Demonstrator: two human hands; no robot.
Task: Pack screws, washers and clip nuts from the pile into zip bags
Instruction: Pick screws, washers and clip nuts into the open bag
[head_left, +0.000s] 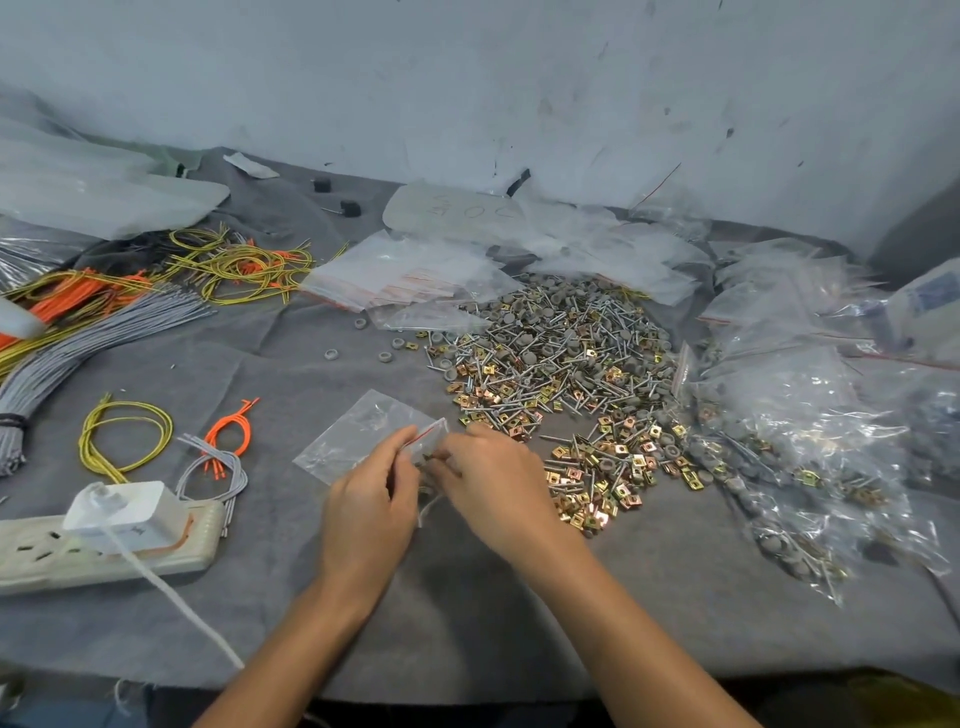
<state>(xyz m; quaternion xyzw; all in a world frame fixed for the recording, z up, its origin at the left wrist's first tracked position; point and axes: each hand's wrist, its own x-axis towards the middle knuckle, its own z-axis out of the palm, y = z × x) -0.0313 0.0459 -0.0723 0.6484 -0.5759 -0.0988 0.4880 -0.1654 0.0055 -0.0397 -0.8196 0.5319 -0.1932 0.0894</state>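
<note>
Small clear plastic zip bag with a red seal line (363, 434) lies on the grey cloth-covered tabletop (467, 613), in front of the person, left of the hardware.

Left hand (369, 501): thumb and fingers (402, 441) pinch the bag's mouth at the red line, lifting that edge.

Right hand (493, 478): fingertips bunched at the same mouth, against something small and dark. Cannot tell whether they grip it.

Loose pile of silver screws, grey round washers and brass-coloured square clip nuts (561, 364) sits just right of the hands and spreads back to the wall.

Filled clear bags of the same hardware (805, 441) are heaped at the right edge. Stack of flat, unfilled zip bags (410, 283) lies behind the pile.

Far left: cream power strip (31, 558) with a white plug-in adapter (127, 512), plus coils of yellow-green wire (124, 441).
</note>
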